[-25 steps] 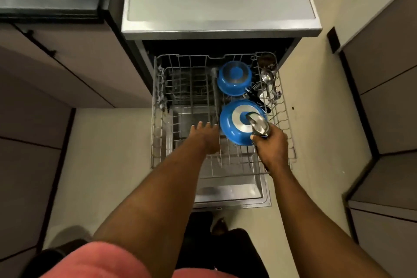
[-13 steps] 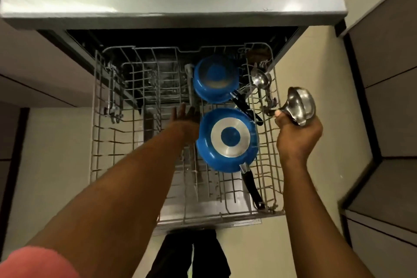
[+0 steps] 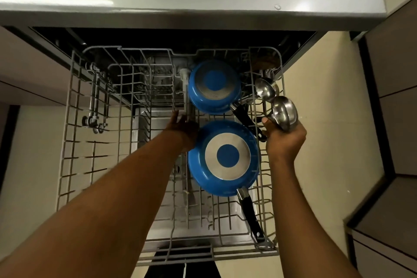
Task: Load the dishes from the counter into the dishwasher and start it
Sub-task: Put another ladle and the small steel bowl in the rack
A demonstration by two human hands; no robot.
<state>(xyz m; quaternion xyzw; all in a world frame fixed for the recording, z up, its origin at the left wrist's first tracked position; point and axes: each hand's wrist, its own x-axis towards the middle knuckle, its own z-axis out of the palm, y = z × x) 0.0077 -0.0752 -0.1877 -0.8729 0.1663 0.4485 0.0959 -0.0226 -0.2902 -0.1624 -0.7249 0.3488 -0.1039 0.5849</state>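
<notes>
Loading looks well along: the right hand (image 3: pixel 285 140) clenches a shiny steel ladle (image 3: pixel 284 112) over the edge of the grey wire rack (image 3: pixel 94 156), large upturned blue frying pan (image 3: pixel 223 158) racked just left of that grip, smaller blue pan (image 3: pixel 214 87) beyond it, left hand (image 3: pixel 184 130) fingers spread beside them, ladle and start yet to go.

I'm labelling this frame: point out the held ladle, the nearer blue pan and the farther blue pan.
held ladle (image 3: pixel 284 112): head view, on its steel bowl.
nearer blue pan (image 3: pixel 228 156): head view, blue centre of its underside.
farther blue pan (image 3: pixel 215 79): head view, blue centre of its underside.
</notes>
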